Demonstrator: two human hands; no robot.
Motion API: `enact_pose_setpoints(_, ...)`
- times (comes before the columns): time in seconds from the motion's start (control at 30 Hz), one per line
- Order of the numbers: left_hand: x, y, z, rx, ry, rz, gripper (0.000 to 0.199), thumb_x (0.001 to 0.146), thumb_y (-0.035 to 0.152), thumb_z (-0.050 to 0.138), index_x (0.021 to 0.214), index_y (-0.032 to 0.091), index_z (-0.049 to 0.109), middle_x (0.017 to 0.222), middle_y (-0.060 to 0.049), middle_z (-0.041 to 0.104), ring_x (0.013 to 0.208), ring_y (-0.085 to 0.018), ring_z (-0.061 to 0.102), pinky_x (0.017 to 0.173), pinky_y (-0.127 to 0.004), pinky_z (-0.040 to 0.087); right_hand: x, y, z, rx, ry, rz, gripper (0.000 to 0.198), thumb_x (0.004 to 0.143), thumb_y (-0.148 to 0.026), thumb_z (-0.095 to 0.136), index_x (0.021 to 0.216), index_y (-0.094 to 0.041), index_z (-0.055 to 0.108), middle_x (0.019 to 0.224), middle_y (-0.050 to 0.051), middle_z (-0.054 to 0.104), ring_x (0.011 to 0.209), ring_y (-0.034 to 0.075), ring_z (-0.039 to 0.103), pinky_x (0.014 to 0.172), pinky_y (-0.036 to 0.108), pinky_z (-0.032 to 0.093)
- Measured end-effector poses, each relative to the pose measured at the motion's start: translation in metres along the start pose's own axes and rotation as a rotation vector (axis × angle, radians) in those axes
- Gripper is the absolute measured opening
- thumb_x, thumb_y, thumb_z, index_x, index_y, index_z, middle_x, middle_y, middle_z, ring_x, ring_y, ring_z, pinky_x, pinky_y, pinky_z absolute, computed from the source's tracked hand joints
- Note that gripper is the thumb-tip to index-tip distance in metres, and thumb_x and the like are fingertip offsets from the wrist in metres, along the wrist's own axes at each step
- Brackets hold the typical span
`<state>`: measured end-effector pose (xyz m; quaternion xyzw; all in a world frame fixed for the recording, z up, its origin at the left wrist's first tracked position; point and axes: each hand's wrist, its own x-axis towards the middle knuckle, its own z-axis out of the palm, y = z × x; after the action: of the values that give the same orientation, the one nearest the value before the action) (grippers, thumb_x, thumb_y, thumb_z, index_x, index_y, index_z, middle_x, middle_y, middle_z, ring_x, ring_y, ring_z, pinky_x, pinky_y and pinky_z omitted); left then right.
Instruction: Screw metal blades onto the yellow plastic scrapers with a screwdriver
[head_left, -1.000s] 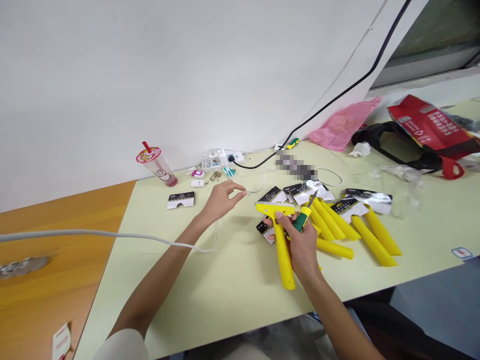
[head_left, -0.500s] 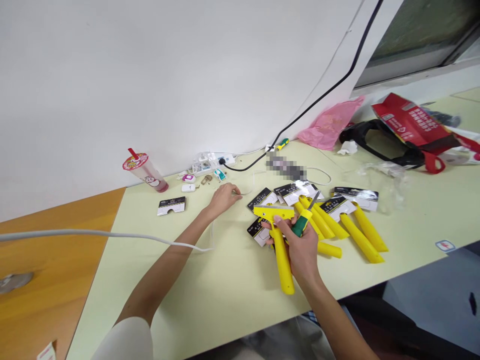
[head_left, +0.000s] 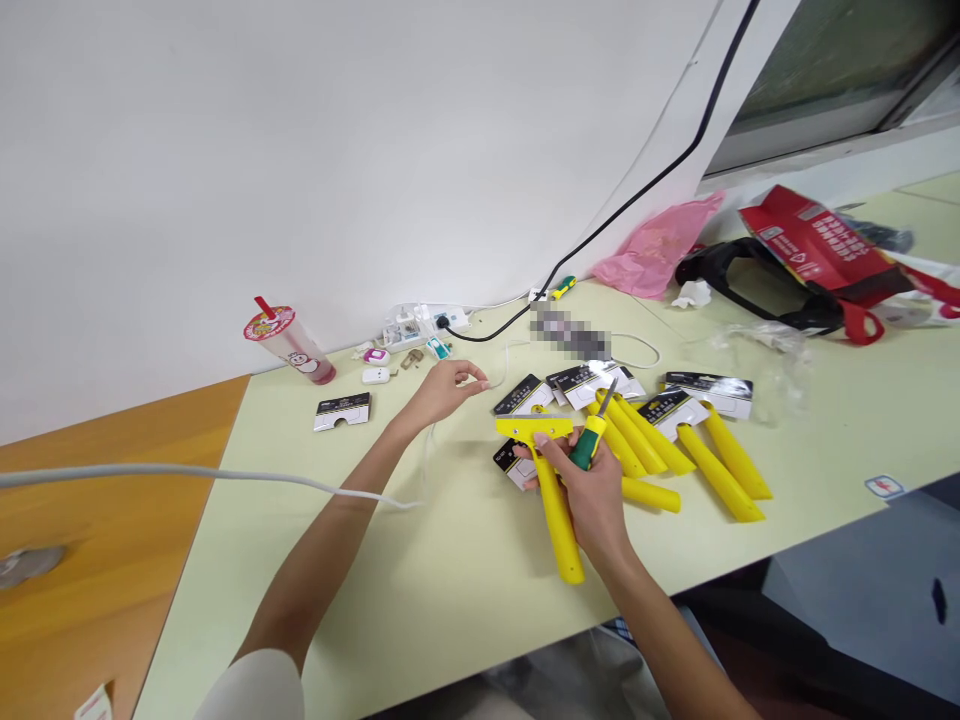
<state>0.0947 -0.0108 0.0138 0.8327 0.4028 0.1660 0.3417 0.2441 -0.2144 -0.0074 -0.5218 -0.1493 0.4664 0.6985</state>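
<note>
My right hand (head_left: pixel 596 500) is closed around a yellow scraper (head_left: pixel 559 510), its blade head turned up and its handle slanting toward me. The same hand also grips a screwdriver (head_left: pixel 588 443) with a green and yellow handle, its metal shaft pointing up and away. My left hand (head_left: pixel 448 390) hovers over the table with thumb and fingertips pinched on a thin white cable (head_left: pixel 505 362). Beyond and right of my right hand lie several more yellow scrapers (head_left: pixel 720 472), partly under black and white cardboard packaging cards (head_left: pixel 525 396).
A drink cup (head_left: pixel 296 345) with a red straw leans near the wall. Beside it are a power strip (head_left: pixel 427 320) and small white plugs (head_left: pixel 376 375). A black cable (head_left: pixel 637 195) hangs across the wall. A pink bag (head_left: pixel 660 245) and red packaging (head_left: pixel 825 245) lie at right.
My right hand has shifted slightly left with the scraper and screwdriver. My left hand has moved a little, its fingers stretching further right along the white cable.
</note>
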Motion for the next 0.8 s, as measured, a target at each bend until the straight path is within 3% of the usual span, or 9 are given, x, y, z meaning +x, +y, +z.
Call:
enact_pose_setpoints(0.1, -0.028, 0.035, -0.015, -0.224, -0.066, 0.017, 0.031, 0.091, 0.048, 0.081, 0.098, 0.017, 0.083, 0.082, -0.003, 0.071, 0.081, -0.018, 0.065, 0.087, -0.034, 0.053, -0.001, 0.005, 0.005, -0.022, -0.040, 0.013, 0.061, 0.067, -0.047, 0.105, 0.091, -0.027, 0.052, 0.080, -0.003, 0.071, 0.085, 0.033, 0.085, 0.049, 0.034, 0.068)
enact_pose_setpoints(0.23, -0.056, 0.060, -0.020, -0.298, -0.214, 0.054, 0.023, 0.092, 0.042, 0.080, 0.095, 0.019, 0.082, 0.091, -0.003, 0.075, 0.090, -0.018, 0.068, 0.095, -0.033, 0.053, -0.003, 0.014, 0.014, -0.081, -0.093, 0.037, 0.063, 0.066, -0.047, 0.105, 0.093, -0.027, 0.052, 0.081, -0.003, 0.071, 0.085, 0.032, 0.084, 0.052, 0.036, 0.070)
enact_pose_setpoints(0.4, -0.064, 0.048, -0.015, -0.236, -0.266, 0.086, 0.015, 0.092, 0.034, 0.074, 0.095, 0.021, 0.082, 0.112, -0.006, 0.081, 0.112, -0.024, 0.074, 0.107, -0.037, 0.053, -0.006, 0.025, 0.029, -0.132, -0.157, 0.067, 0.063, 0.066, -0.048, 0.105, 0.091, -0.026, 0.052, 0.082, -0.001, 0.073, 0.084, 0.031, 0.084, 0.049, 0.033, 0.067)
enact_pose_setpoints(0.53, -0.064, 0.037, -0.017, -0.139, -0.259, 0.075, 0.013, 0.089, 0.032, 0.074, 0.091, 0.023, 0.083, 0.110, -0.006, 0.083, 0.116, -0.028, 0.075, 0.104, -0.038, 0.055, -0.010, 0.031, 0.038, -0.167, -0.169, 0.094, 0.063, 0.066, -0.050, 0.104, 0.091, -0.026, 0.052, 0.081, -0.001, 0.074, 0.084, 0.033, 0.084, 0.048, 0.034, 0.067)
enact_pose_setpoints(0.8, -0.058, 0.029, -0.026, -0.214, -0.270, 0.035, 0.011, 0.074, 0.026, 0.082, 0.083, 0.021, 0.086, 0.080, -0.004, 0.075, 0.080, -0.022, 0.071, 0.082, -0.034, 0.056, -0.013, 0.038, 0.043, -0.200, -0.183, 0.084, 0.060, 0.068, -0.049, 0.102, 0.091, -0.026, 0.052, 0.084, 0.000, 0.074, 0.084, 0.032, 0.083, 0.048, 0.034, 0.067)
